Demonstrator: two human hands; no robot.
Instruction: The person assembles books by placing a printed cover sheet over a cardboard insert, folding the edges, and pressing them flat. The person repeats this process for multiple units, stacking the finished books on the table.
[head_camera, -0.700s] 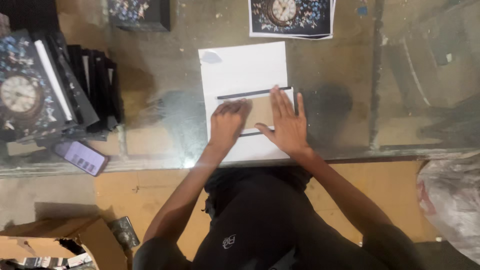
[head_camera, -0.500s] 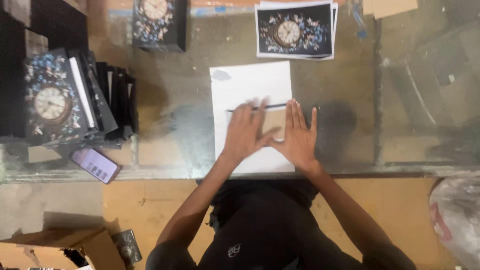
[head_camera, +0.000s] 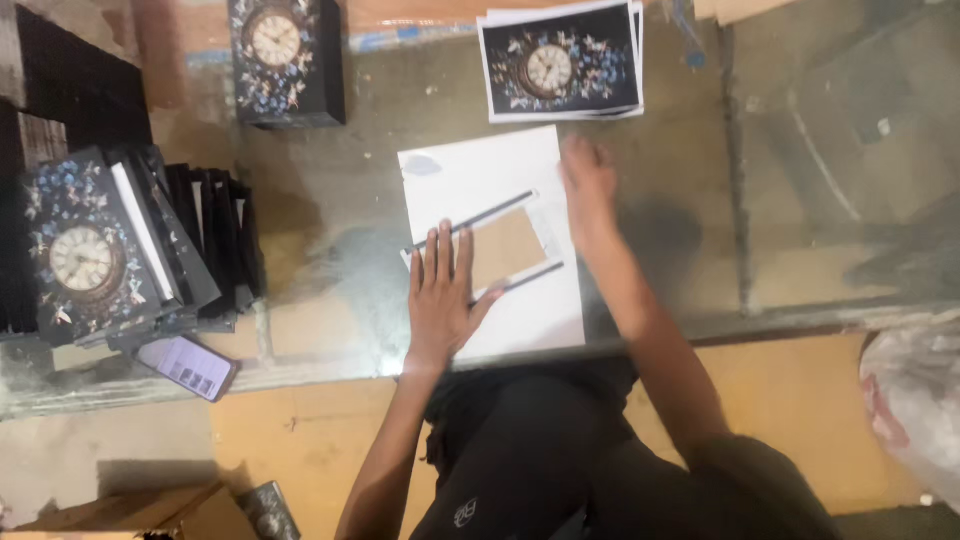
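1. The left hand (head_camera: 440, 300) lies flat, fingers spread narrowly, pressing the brown card (head_camera: 505, 247) onto the white sheet (head_camera: 480, 170)
2. The right hand (head_camera: 588, 185) rests open at the sheet's right edge, holding nothing

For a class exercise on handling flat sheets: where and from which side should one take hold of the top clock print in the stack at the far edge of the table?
Grip the clock print at its near-right corner, coming from the right hand side: it lies flat, so lift a corner.
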